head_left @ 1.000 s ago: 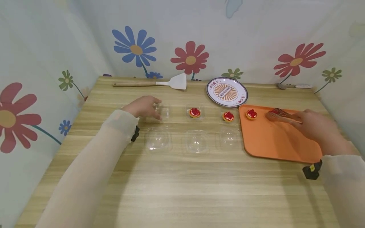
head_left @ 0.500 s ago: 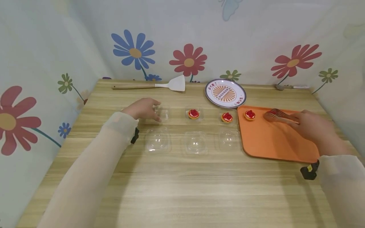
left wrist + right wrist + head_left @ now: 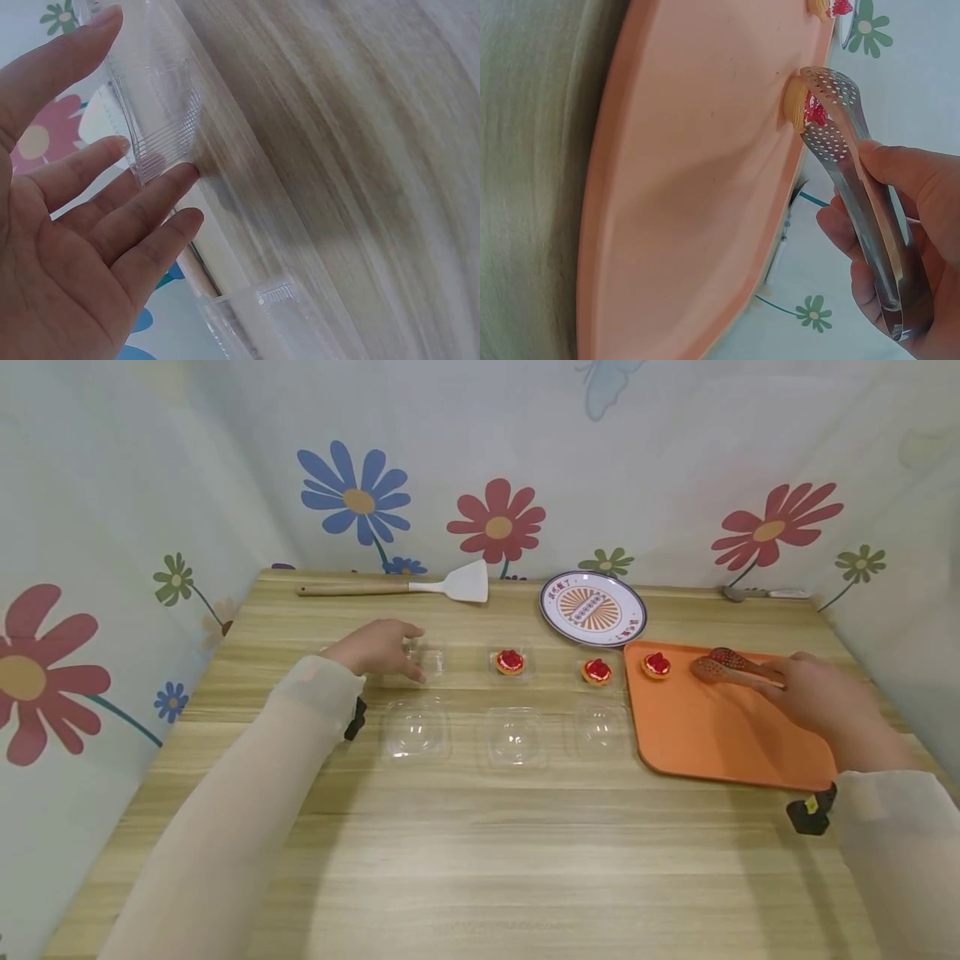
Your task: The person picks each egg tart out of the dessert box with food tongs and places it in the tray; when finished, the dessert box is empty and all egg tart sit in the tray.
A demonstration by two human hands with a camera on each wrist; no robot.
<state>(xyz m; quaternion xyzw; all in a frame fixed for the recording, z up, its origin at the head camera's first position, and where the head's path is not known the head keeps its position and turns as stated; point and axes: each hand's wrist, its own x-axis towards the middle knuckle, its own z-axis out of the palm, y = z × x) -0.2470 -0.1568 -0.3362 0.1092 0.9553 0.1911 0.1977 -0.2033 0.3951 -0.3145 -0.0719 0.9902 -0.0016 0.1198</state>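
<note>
1. Head view: the left hand (image 3: 375,646) rests with relaxed fingers on an empty clear clamshell box (image 3: 426,660); the right hand (image 3: 813,693) grips tongs (image 3: 731,667) over the orange tray (image 3: 720,735), near a tart (image 3: 657,665) lying on it
2. Left wrist view: straight, spread fingers (image 3: 142,217) touch the box's plastic edge
3. Right wrist view: the tong tips seem to be closed on the tart (image 3: 804,105), though the perforated blade hides part of it
</note>
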